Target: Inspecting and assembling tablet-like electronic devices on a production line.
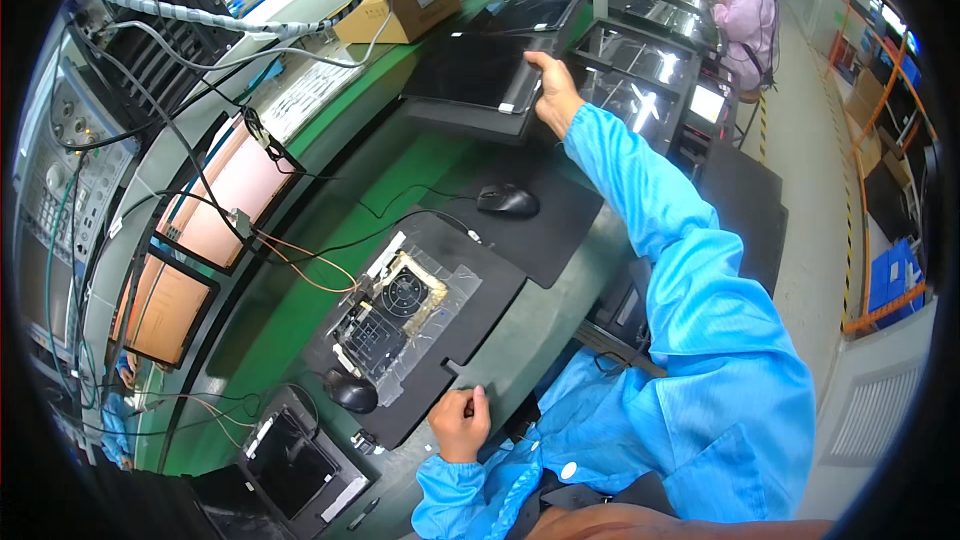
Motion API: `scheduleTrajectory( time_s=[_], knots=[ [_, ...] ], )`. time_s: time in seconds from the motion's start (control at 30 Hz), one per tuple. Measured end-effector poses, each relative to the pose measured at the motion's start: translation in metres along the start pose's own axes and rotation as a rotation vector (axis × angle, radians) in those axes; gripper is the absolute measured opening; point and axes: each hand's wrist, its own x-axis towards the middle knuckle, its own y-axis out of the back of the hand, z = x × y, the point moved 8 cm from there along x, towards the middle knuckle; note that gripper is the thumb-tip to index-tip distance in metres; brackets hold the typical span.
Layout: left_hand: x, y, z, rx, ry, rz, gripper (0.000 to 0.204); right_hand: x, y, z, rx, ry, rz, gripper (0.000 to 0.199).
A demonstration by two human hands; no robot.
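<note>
My right hand (558,95) reaches far forward. Its fingers close on the right edge of a flat black screen panel (465,75) with small white labels, which lies over a dark tray or mat. My left hand (461,426) rests as a loose fist at the bench's near edge, with nothing visible in it. Just beyond it is a black mat (490,285) bearing a test fixture (395,310) with a round black part, a square black grid and clear tape. A black mouse (350,392) sits by the fixture, and a second mouse (507,201) lies farther off.
Several black panels in trays (640,55) stand beyond my right hand. Cables (300,245) cross the green bench toward tilted monitors (235,190) on the left. A cardboard box (405,5) stands at the back. A tablet-like panel (290,465) lies lower left. A person in pink (748,25) sits far right.
</note>
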Motion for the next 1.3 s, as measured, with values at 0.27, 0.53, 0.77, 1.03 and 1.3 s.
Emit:
scheduleTrajectory(
  time_s=[0.27,0.53,0.77,1.03,1.3],
  knots=[
    [0.0,-0.003,0.01,0.034,-0.04,0.005,0.019,-0.033,0.092,-0.123,0.051,0.052,-0.009,0.023],
    [-0.005,0.011,0.005,0.058,-0.038,0.055,0.016,-0.035,0.151,-0.122,-0.181,-0.26,0.177,0.024],
    [-0.053,0.059,-0.011,-0.248,0.313,0.175,0.013,-0.068,0.086,-0.187,-0.961,0.57,-0.066,0.045],
    [-0.134,0.192,-0.031,0.219,0.272,0.593,0.008,-0.44,-0.159,0.076,-1.191,0.824,-1.58,0.02],
    [-0.153,0.29,-0.099,0.763,0.422,0.466,0.059,-0.563,-0.251,0.268,-0.88,0.853,-1.763,0.022]
  ],
)
